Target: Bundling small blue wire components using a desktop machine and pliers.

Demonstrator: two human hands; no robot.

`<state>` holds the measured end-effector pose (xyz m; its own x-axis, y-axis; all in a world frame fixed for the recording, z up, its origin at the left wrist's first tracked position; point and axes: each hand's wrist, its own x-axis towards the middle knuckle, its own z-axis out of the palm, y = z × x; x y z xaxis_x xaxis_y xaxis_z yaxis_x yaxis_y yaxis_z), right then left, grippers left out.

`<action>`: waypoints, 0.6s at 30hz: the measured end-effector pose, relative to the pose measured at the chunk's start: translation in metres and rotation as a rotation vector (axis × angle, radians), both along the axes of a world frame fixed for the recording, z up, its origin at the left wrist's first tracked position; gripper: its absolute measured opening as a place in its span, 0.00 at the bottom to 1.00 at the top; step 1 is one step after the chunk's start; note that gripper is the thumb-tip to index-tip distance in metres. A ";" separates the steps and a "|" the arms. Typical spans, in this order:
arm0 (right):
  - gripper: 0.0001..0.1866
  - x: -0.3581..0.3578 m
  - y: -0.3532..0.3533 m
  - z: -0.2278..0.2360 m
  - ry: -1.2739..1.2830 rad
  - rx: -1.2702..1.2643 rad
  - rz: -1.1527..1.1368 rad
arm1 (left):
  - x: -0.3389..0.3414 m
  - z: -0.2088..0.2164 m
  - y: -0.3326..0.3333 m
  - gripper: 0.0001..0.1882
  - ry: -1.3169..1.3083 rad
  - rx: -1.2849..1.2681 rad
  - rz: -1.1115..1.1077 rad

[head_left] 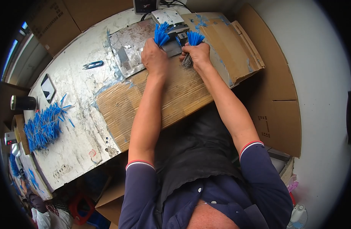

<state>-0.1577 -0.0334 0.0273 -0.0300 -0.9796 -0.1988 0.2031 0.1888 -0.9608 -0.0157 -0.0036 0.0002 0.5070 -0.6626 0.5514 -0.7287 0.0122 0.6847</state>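
Respectively, left hand point(154, 59) and right hand point(198, 54) grasp left wire bundle point(161, 35) and right wire bundle point(187, 61): probably light, springy, best held below the blue ends point(195, 37).

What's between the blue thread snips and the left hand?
The head view shows a strip of white tabletop, then a scuffed metal plate, between thread snips and left hand.
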 end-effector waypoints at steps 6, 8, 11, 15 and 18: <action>0.06 0.009 -0.004 0.000 0.096 -0.019 -0.076 | 0.001 -0.002 -0.002 0.11 -0.027 -0.021 -0.003; 0.06 0.009 -0.002 0.000 0.072 -0.027 -0.068 | 0.001 -0.003 -0.003 0.10 -0.045 -0.026 0.000; 0.06 0.008 0.000 -0.001 0.039 -0.050 -0.059 | 0.002 -0.004 -0.004 0.11 -0.062 -0.054 0.005; 0.06 0.009 0.004 0.000 0.025 -0.057 -0.074 | 0.002 -0.005 -0.004 0.12 -0.059 -0.062 0.012; 0.06 0.011 0.004 0.001 0.031 -0.057 -0.083 | 0.002 -0.005 -0.004 0.12 -0.060 -0.057 0.007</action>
